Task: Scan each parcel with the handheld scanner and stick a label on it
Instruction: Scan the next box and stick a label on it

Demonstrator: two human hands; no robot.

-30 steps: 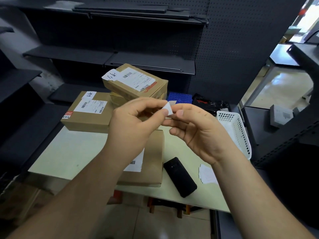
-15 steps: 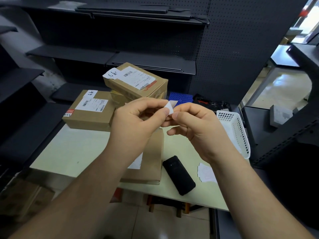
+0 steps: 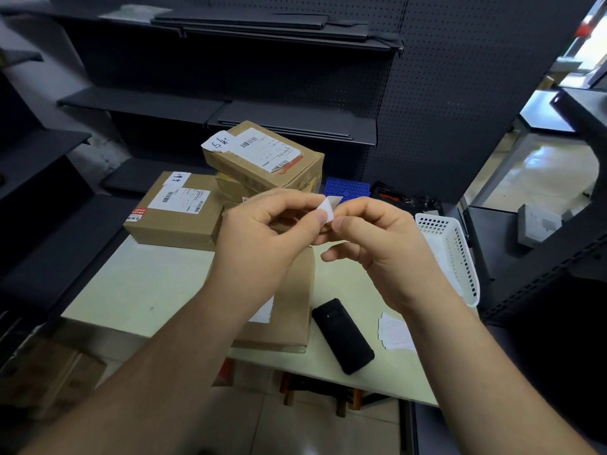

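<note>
My left hand [image 3: 262, 238] and my right hand [image 3: 381, 247] meet above the table, both pinching a small white label [image 3: 329, 206] between thumb and fingertips. Under them lies a flat brown parcel [image 3: 292, 310], mostly hidden by my left forearm. The black handheld scanner [image 3: 343, 334] lies on the table right of that parcel, untouched. A brown parcel [image 3: 174, 215] with a handwritten sticker sits at the back left. Beside it, a tilted parcel [image 3: 262, 157] with a sticker tops a small stack.
Several loose white labels [image 3: 395, 331] lie near the table's [image 3: 138, 290] front right edge. A white plastic basket [image 3: 455, 254] stands at the right. A blue item [image 3: 348, 188] and dark clutter [image 3: 404, 200] sit at the back. Dark shelving [image 3: 184, 103] surrounds the table.
Both hands stay together on the label with only small finger shifts; my right fingers have closed in nearer the left thumb. The view has tilted slightly.
</note>
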